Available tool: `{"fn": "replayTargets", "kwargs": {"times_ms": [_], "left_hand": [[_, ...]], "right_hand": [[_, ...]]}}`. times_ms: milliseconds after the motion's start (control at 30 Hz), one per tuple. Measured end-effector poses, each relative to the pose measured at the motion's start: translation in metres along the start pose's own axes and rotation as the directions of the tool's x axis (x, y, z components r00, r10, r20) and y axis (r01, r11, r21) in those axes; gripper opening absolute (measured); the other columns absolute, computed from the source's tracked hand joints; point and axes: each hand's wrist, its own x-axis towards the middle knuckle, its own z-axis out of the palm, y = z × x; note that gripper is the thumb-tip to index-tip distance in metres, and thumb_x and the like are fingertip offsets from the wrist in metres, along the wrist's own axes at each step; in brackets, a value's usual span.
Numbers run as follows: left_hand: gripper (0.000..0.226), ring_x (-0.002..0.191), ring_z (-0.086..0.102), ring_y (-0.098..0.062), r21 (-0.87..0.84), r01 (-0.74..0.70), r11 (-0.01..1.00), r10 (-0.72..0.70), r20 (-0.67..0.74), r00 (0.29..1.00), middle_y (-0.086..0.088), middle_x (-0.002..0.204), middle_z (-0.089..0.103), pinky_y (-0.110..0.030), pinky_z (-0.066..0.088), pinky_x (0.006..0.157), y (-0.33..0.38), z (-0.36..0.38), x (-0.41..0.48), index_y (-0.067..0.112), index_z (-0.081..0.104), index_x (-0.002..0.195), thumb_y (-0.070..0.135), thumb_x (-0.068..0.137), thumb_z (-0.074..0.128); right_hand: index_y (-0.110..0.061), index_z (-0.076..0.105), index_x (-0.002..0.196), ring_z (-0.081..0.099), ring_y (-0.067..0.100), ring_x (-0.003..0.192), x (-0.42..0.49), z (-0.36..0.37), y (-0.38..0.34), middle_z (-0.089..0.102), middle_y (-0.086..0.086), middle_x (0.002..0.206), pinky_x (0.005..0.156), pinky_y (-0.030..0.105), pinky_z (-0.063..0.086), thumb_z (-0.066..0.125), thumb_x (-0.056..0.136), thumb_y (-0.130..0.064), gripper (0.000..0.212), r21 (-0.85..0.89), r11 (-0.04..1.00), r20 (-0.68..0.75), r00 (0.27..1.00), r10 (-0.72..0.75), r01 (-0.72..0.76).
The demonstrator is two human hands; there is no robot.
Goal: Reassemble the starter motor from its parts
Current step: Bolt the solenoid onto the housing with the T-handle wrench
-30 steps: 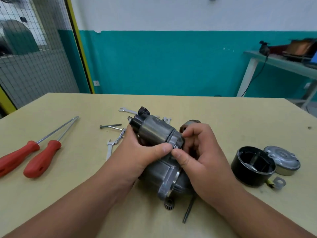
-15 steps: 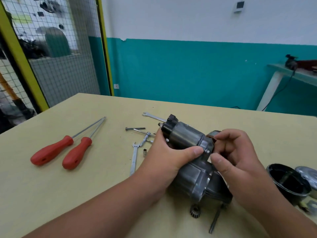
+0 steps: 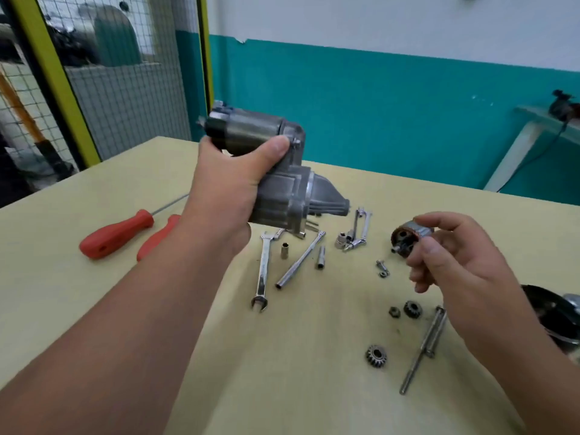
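Note:
My left hand [image 3: 229, 180] grips the grey starter housing with its solenoid [image 3: 282, 183] and holds it lifted above the table. My right hand [image 3: 455, 265] pinches a small armature [image 3: 405, 238] with copper windings, held apart to the right of the housing. Two small gears [image 3: 376, 356] [image 3: 412, 309], a nut [image 3: 392, 311] and long through bolts [image 3: 423, 350] lie on the table below my right hand. The black field case [image 3: 552, 318] sits at the right edge, partly hidden by my wrist.
Two red-handled screwdrivers [image 3: 116, 233] lie at the left. A spanner [image 3: 263, 271], sockets [image 3: 284, 250], an extension bar [image 3: 299, 260] and a ratchet [image 3: 354, 233] lie in the middle of the yellow table [image 3: 94, 309]. A mesh fence [image 3: 125, 89] stands behind on the left.
My left hand has lifted the housing off the table, up and to the left. My right hand has pulled the armature away from it to the right. The camera view has shifted.

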Motion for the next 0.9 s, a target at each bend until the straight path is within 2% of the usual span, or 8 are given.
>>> {"fn": "replayTargets", "kwargs": {"times_ms": [100,267,400,533,600,700,833,900], "left_hand": [[0.067,0.098,0.082,-0.025,0.000,-0.024,1.000,0.024,-0.088,0.996,0.000,0.116,0.080,-0.052,0.068,0.076,0.006,-0.020,0.015,0.020,0.057,0.130,0.018,0.075,0.095],[0.071,0.096,0.082,-0.026,-0.084,-0.033,0.996,0.019,-0.168,0.986,-0.003,0.116,0.081,-0.052,0.068,0.073,0.007,-0.036,0.027,0.018,0.058,0.132,0.023,0.072,0.096],[0.075,0.097,0.082,-0.025,-0.097,-0.046,0.994,0.027,-0.188,0.982,-0.002,0.119,0.080,-0.053,0.068,0.074,0.008,-0.039,0.030,0.019,0.058,0.133,0.025,0.070,0.097],[0.072,0.097,0.082,-0.026,-0.109,-0.039,0.993,0.018,-0.185,0.983,-0.004,0.120,0.079,-0.053,0.068,0.073,0.009,-0.037,0.029,0.018,0.057,0.133,0.023,0.073,0.096],[0.071,0.096,0.082,-0.025,-0.105,-0.040,0.994,0.019,-0.189,0.982,-0.004,0.120,0.079,-0.051,0.068,0.072,0.009,-0.035,0.029,0.016,0.057,0.133,0.021,0.074,0.096],[0.070,0.096,0.082,-0.024,-0.105,-0.042,0.994,0.021,-0.191,0.981,-0.004,0.120,0.078,-0.051,0.068,0.072,0.009,-0.033,0.028,0.016,0.056,0.132,0.019,0.075,0.096],[0.075,0.096,0.082,-0.024,-0.088,-0.034,0.996,0.017,-0.187,0.982,-0.002,0.121,0.078,-0.052,0.068,0.075,0.010,-0.034,0.029,0.020,0.056,0.133,0.025,0.071,0.097],[0.075,0.096,0.082,-0.024,-0.092,-0.035,0.995,0.017,-0.189,0.982,-0.002,0.121,0.078,-0.053,0.068,0.075,0.010,-0.034,0.029,0.021,0.057,0.133,0.026,0.070,0.097]], "right_hand": [[-0.049,0.065,0.106,0.069,0.011,0.079,0.007,0.012,-0.001,0.071,-0.007,0.087,0.069,0.042,0.058,0.058,0.101,-0.030,0.021,-0.230,0.973,0.110,0.993,0.046,-0.020],[-0.049,0.064,0.098,0.064,0.002,0.073,0.029,0.036,-0.008,0.068,-0.021,0.085,0.049,0.023,0.049,0.061,0.101,-0.035,0.014,-0.510,0.860,0.196,0.968,0.156,-0.036],[-0.043,0.063,0.109,0.060,0.001,0.075,0.054,0.059,-0.011,0.065,-0.020,0.087,0.060,0.023,0.046,0.055,0.104,-0.032,0.014,-0.721,0.691,0.265,0.940,0.214,0.046],[-0.045,0.055,0.113,0.056,0.004,0.072,0.073,0.079,-0.009,0.058,-0.015,0.087,0.051,0.024,0.036,0.045,0.104,-0.018,0.030,-0.810,0.575,0.322,0.907,0.273,0.114],[-0.040,0.056,0.119,0.056,0.007,0.076,0.083,0.085,-0.008,0.057,-0.013,0.089,0.053,0.026,0.039,0.046,0.102,-0.013,0.034,-0.844,0.521,0.304,0.911,0.277,0.123],[-0.033,0.058,0.123,0.057,0.013,0.082,0.095,0.088,-0.006,0.058,-0.006,0.098,0.055,0.023,0.038,0.051,0.102,-0.020,0.026,-0.896,0.422,0.288,0.906,0.311,0.140],[-0.035,0.058,0.111,0.054,0.007,0.078,0.096,0.086,-0.004,0.059,-0.006,0.098,0.054,0.023,0.036,0.051,0.103,-0.029,0.012,-0.898,0.408,0.305,0.901,0.307,0.165],[-0.039,0.053,0.108,0.054,0.004,0.077,0.092,0.087,-0.002,0.059,-0.010,0.096,0.057,0.024,0.042,0.052,0.103,-0.030,0.011,-0.878,0.438,0.340,0.896,0.288,0.192]]}}
